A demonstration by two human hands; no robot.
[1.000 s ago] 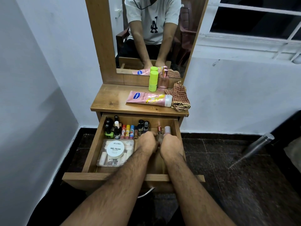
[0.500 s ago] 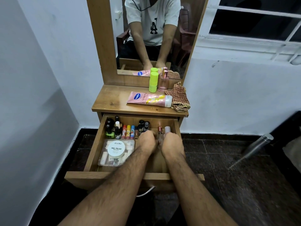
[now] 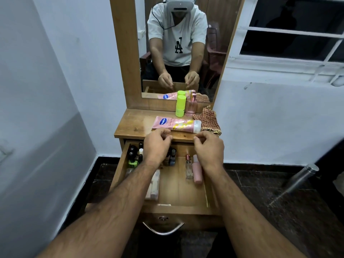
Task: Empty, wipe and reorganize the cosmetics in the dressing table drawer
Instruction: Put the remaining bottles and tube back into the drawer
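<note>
The wooden drawer (image 3: 178, 208) of the dressing table stands pulled out. Small nail polish bottles (image 3: 133, 158) crowd its back left corner. A clear glass bottle with a rose cap (image 3: 188, 167) and a pink tube (image 3: 197, 172) lie at its right. A clear plastic box (image 3: 153, 185) shows partly under my left forearm. My left hand (image 3: 157, 145) and my right hand (image 3: 209, 148) hover above the drawer's back, by the tabletop's front edge. Both have curled fingers, and I see nothing in them.
On the tabletop (image 3: 134, 125) lie a pink lotion tube (image 3: 176, 124) and a checked cloth (image 3: 209, 121); a yellow-green bottle (image 3: 180, 106) and a pink perfume bottle (image 3: 191, 106) stand by the mirror (image 3: 178, 53). A metal handle (image 3: 163, 229) hangs on the drawer front. A metal rod (image 3: 297, 180) leans at the right.
Both hands have lifted out of the drawer's right half and moved back toward the tabletop edge. The glass bottle and pink tube now lie uncovered. The camera has tilted up.
</note>
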